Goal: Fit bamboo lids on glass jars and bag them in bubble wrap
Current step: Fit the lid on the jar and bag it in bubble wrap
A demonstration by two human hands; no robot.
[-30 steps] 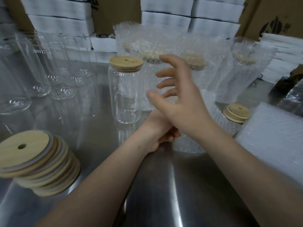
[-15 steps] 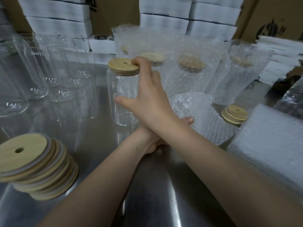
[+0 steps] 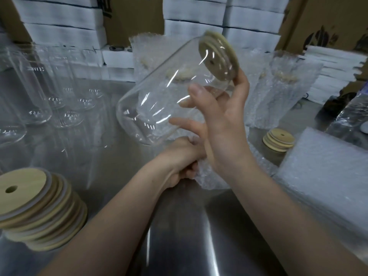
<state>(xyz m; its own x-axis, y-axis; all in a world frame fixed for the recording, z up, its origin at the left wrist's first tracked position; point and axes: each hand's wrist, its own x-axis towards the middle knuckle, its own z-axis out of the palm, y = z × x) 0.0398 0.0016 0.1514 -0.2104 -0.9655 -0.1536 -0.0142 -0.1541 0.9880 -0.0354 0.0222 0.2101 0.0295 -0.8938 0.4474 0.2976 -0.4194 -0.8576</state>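
Note:
My right hand (image 3: 221, 124) holds a clear glass jar (image 3: 159, 100) in the air, tilted with its base toward me and to the left. Its bamboo lid (image 3: 221, 54) sits on the mouth at the upper right, my thumb and fingers curled round the jar's neck. Below it, my left hand (image 3: 185, 156) grips the edge of a bubble wrap bag (image 3: 211, 176) lying on the steel table (image 3: 179, 236). My right arm crosses over the left wrist.
A stack of bamboo lids (image 3: 35, 212) lies at the near left, a smaller lid stack (image 3: 278, 139) at the right. Several empty jars (image 3: 65, 96) stand at the left. Bagged jars (image 3: 282, 90) stand behind. A pile of bubble wrap bags (image 3: 326, 176) lies at the right.
My right hand reached to the lidded jar, took hold near its top, and lifted it off the table, tipping it toward the right. My left hand stayed on the bag.

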